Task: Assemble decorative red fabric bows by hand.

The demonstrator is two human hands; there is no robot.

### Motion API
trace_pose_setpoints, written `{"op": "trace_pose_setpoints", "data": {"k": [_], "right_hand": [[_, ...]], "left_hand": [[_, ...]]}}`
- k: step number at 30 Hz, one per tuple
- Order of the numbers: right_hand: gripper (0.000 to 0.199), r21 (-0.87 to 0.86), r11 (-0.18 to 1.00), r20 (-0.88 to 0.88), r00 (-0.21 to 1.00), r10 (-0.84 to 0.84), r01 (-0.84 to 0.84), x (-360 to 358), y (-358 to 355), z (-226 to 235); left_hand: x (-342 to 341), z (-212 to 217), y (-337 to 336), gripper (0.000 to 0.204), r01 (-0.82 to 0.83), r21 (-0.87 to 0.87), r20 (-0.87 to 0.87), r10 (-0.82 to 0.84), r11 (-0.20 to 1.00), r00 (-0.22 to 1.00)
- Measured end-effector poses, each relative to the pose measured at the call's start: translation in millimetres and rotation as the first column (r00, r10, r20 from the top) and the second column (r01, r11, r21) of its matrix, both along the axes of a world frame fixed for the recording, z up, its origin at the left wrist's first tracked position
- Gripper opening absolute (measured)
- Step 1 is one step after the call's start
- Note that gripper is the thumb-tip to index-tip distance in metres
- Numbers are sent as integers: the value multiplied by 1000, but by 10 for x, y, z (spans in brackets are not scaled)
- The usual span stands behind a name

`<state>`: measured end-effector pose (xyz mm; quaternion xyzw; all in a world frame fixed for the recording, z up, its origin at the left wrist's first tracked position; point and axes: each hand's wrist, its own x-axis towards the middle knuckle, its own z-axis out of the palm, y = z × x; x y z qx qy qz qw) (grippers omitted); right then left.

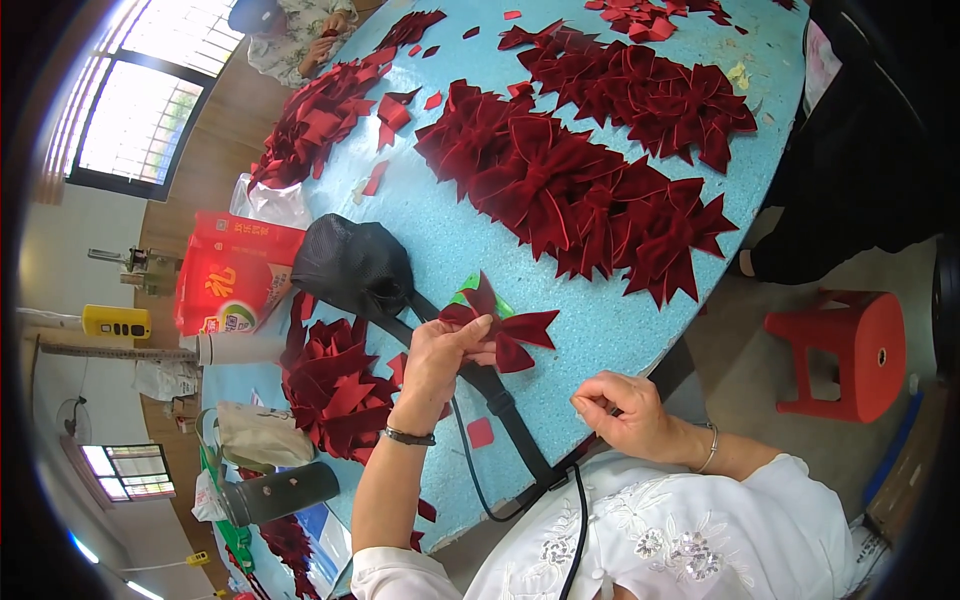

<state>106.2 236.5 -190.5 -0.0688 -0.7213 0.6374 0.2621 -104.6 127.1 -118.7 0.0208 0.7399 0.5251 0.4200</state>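
My left hand (440, 358) is closed on a dark red velvet bow (520, 338), its thumb pressed on the middle. The bow is held over the blue tabletop, with a bright green piece (466, 293) showing partly behind it. To the right, by the table's near edge, my right hand (628, 412) is apart from the bow. Thumb and fingertips there meet in a pinch; whatever they hold, if anything, is too small to make out. Beyond both hands lies a long heap of similar bows (560, 190).
Left of my hands are a black mesh bag (352, 265) with a strap, a pile of red velvet pieces (335, 385), a red gift bag (235, 270) and a dark flask (280, 493). A red stool (845, 355) stands right. Another person (290, 40) sits at the far left.
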Motion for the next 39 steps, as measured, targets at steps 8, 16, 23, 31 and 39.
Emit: {"op": "trace_pose_setpoints", "data": {"k": [8,16,23,31,39], "right_hand": [[9,23,1000,-10,1000,-7,7,-3,39,-3],[8,-49,998,76,997,33,-29,231,-103,273],[4,-640,768,190,968,165,-5,413,-416,733],[16,-416,887,104,959,265,-200,271,-1209,1121],[19,-256,941,137,955,263,-223,312,-1857,988]], "left_hand": [[-7,-45,31,22,5,25,-3,-4,1000,1000],[317,362,-176,16,26,174,-42,-19,984,999],[873,673,-1043,20,80,418,-63,-59,905,996],[1429,651,-1806,27,159,448,8,-181,880,983],[1510,431,-2410,24,191,485,3,-220,853,975]]}}
